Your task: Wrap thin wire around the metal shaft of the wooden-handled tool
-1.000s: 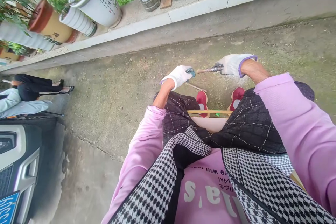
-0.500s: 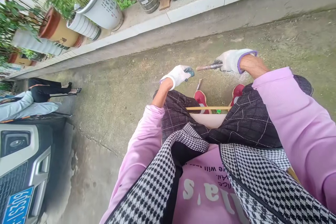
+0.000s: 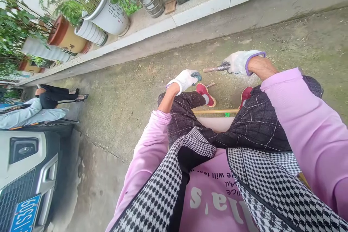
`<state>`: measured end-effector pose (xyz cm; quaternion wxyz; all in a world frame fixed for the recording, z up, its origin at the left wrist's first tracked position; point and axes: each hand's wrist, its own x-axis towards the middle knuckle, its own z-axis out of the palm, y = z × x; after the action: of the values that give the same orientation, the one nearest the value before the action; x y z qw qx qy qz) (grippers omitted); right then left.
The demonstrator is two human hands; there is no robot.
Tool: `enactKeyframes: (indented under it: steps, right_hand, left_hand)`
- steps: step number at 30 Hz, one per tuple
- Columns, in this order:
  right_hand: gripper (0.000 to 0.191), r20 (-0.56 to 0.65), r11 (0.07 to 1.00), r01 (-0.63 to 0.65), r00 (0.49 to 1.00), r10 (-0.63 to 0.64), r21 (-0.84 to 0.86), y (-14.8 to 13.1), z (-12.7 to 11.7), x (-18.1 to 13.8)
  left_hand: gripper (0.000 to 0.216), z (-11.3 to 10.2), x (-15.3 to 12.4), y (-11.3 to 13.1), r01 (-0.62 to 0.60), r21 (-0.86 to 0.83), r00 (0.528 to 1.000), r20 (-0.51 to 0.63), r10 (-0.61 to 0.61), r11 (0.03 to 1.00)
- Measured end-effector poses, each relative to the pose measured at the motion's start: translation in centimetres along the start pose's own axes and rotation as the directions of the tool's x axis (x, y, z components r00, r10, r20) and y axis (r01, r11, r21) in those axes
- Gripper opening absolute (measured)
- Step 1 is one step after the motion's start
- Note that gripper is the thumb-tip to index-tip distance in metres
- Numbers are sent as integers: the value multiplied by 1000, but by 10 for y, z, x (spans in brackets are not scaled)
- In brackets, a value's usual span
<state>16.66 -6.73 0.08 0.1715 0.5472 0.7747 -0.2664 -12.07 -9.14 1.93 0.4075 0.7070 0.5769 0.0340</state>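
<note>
My right hand (image 3: 234, 62), in a white knitted glove with a purple cuff edge, is closed around the wrapped, silvery-dark grip of a stick-like tool (image 3: 214, 69). The tool's brownish end points left. My left hand (image 3: 188, 78), in a white glove with grey-blue fingertips, has its fingers curled together a short gap from that end. Whatever they hold, if anything, is hidden. Below lies a short stick-like piece (image 3: 210, 85) on the ground beside my left red shoe (image 3: 206, 94). A yellowish wooden bar (image 3: 216, 111) and a pale panel (image 3: 216, 125) span between my knees.
Potted plants, among them a white pot (image 3: 110, 14), line a tiled ledge (image 3: 201, 11) ahead. At left, a seated person (image 3: 54, 96) is beside a parked white car (image 3: 27, 152). Rough concrete ground (image 3: 122, 94) lies between. My right shoe (image 3: 246, 96) is near the bar.
My left foot has shifted up and left, and the stick-like piece beside it now lies at a flatter angle. The view has turned slightly left. Both hands stay nearly where they were.
</note>
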Motion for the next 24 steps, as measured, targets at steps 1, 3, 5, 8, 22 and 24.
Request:
enactKeyframes:
  steps: [1, 3, 5, 8, 22, 24]
  right_hand:
    - [44, -5, 1000, 0, 1000, 0, 4, 0, -1, -1]
    - [46, -11, 1000, -2, 1000, 2, 13, 0, -4, -2]
    - [46, -13, 1000, -8, 1000, 8, 19, 1, -6, -3]
    - [46, -15, 1000, -22, 1000, 23, 19, -1, -11, -3]
    - [43, -15, 999, -37, 999, 37, 22, -5, -13, 2]
    - [41, -18, 999, -34, 999, 34, 29, -4, -11, 3]
  left_hand:
    - [15, -1, 1, -2, -1, 4, 1000, -1, 1, 1000]
    - [18, -3, 4, -6, -6, -17, 1000, 2, 6, 1000]
    - [23, -5, 8, -6, -26, -59, 1000, 6, 27, 998]
    - [28, -7, 14, 0, -84, -98, 996, 13, 86, 992]
    - [23, -21, 12, 23, -60, -38, 998, 11, 60, 998]
    - [21, -20, 11, 24, -51, -52, 999, 12, 51, 997]
